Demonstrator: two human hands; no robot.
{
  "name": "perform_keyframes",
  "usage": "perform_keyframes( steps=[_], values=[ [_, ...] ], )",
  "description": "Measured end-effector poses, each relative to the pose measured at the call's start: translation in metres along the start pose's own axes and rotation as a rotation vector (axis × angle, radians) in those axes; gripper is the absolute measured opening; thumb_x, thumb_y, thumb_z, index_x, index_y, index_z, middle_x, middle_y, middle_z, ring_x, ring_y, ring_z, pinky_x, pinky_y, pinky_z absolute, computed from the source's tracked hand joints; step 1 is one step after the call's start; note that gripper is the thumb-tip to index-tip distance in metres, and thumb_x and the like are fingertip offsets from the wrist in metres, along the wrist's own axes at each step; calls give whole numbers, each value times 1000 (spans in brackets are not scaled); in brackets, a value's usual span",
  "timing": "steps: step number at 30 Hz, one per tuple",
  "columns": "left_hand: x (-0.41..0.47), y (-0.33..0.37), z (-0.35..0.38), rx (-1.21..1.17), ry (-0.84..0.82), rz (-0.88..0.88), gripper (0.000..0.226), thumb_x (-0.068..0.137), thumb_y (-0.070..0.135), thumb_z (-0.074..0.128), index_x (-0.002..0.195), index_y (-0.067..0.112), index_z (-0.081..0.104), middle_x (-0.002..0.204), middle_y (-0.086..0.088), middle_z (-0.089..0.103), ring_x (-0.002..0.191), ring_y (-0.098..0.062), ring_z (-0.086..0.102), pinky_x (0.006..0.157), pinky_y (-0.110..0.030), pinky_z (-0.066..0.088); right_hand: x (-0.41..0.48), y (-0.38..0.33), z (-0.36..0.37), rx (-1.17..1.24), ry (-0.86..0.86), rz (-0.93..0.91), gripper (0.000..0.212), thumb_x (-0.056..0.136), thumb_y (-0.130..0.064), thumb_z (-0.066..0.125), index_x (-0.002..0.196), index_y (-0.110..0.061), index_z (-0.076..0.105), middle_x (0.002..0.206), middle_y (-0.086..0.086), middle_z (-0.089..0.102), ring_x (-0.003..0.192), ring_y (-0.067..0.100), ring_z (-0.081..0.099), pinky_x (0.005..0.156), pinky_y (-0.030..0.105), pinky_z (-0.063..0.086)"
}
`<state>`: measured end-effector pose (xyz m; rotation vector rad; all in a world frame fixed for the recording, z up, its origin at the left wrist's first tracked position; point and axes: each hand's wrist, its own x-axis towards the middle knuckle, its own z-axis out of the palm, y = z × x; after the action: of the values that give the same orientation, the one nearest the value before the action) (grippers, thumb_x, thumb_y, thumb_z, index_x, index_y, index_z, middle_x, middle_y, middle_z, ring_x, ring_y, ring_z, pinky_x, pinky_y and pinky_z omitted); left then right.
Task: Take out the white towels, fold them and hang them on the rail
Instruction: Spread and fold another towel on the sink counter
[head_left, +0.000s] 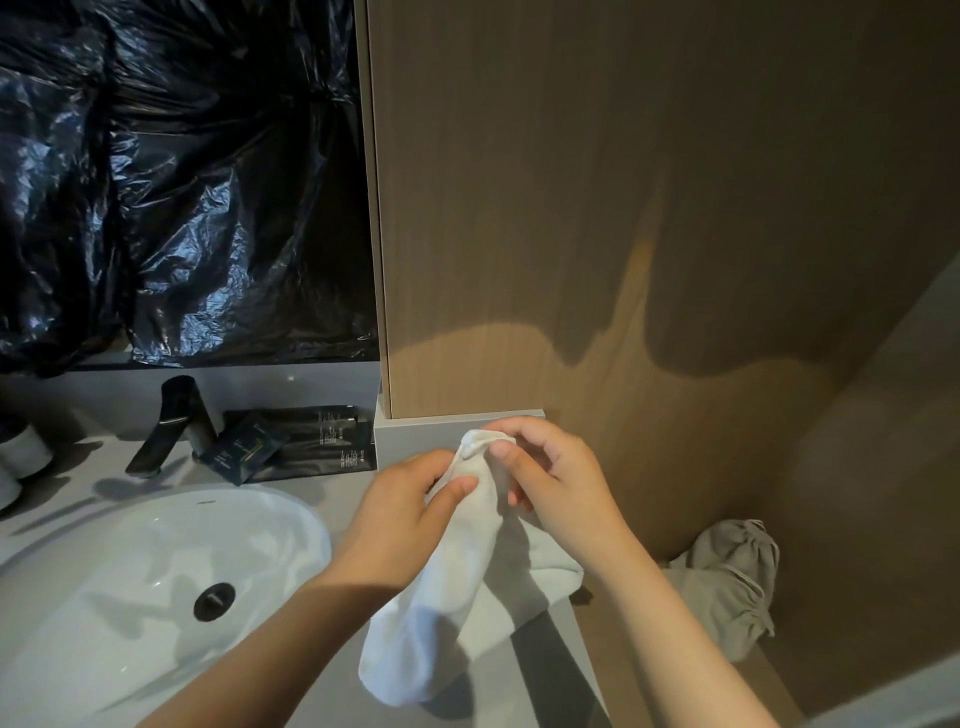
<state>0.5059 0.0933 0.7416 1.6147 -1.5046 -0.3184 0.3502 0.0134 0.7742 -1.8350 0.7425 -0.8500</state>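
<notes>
Presently left hand (410, 501), right hand (558, 478) both pinch white towel (441, 597) top; grey drawstring bag (732, 587) alongside, contents hidden.

The left hand (400, 514) covers part of the white towel (441, 597); cups (23, 452) cut off at left edge

The towel (447, 587) is plain white, as is the basin (130, 571), whose drain (214, 601) is black. The tap (174, 426) is black; the plastic sheet (182, 182) glossy black. The packets (244, 452) look navy, perhaps black, with pale print. The panel (623, 182) is brown with a fine wood grain, the counter (332, 691) grey, the bag (732, 587) pale grey.
</notes>
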Motion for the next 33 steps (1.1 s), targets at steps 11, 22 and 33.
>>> perform_keyframes(
  steps=[11, 22, 33],
  values=[
    [4, 0, 2, -18, -8, 8, 31, 87, 44, 55, 73, 17, 59, 66, 4, 54, 61, -10, 47, 56, -21, 35, 8, 8, -4, -148, -13, -62, 18, 99, -23, 53, 86, -16, 63, 71, -12, 57, 66, 4, 51, 62, 15, 40],
    [1, 3, 7, -168, 19, -95, 5, 88, 24, 69, 84, 25, 70, 77, 11, 69, 71, -10, 62, 65, -18, 49, 12, 11, -5, -203, 44, -121, 13, 97, -34, 56, 84, -31, 58, 82, -15, 58, 80, 10, 57, 70, 27, 51],
    [35, -47, -17, -98, -235, -222, 17, 98, 36, 51, 93, 30, 66, 89, 10, 68, 89, -10, 63, 83, -30, 48, 75, -40, -84, -135, 505, -217, 25, 99, -24, 55, 76, -14, 58, 67, -12, 51, 64, 3, 48, 62, 18, 38]
  ],
)
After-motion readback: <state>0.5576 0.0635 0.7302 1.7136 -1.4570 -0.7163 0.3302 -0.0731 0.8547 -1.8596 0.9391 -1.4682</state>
